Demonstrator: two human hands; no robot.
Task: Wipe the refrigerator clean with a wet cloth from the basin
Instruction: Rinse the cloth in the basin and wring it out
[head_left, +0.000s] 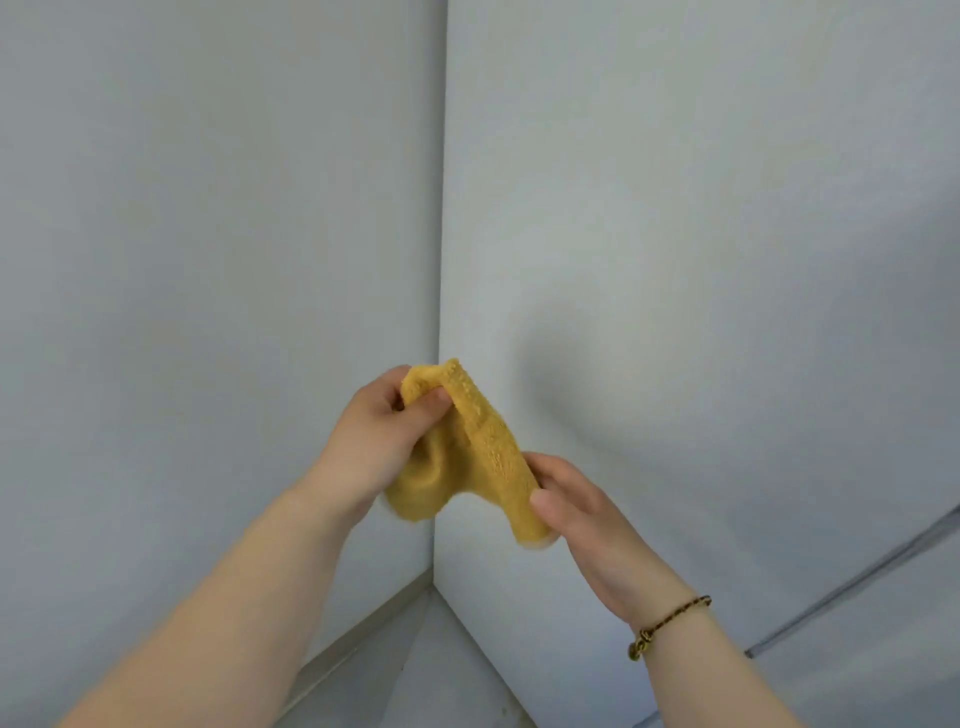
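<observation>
Yellow cloth (470, 457) pinched between left hand (374, 441) and right hand (582, 512), held just off pale refrigerator panel (675, 234), not touching; basin out of view, wiping apparently pending.

Both bare forearms reach up and forward, converging on the yellow cloth (470, 457). The left hand (376, 436) sits at the cloth's upper end — thumb and curled fingers pinching the fabric, back of the hand toward the camera. The right hand (582, 512) sits at the cloth's lower end, lower than the left, thumb pressed flat on the fabric with the fingers tucked behind it — a braided bracelet (667, 626) rings that wrist below the cloth.
</observation>
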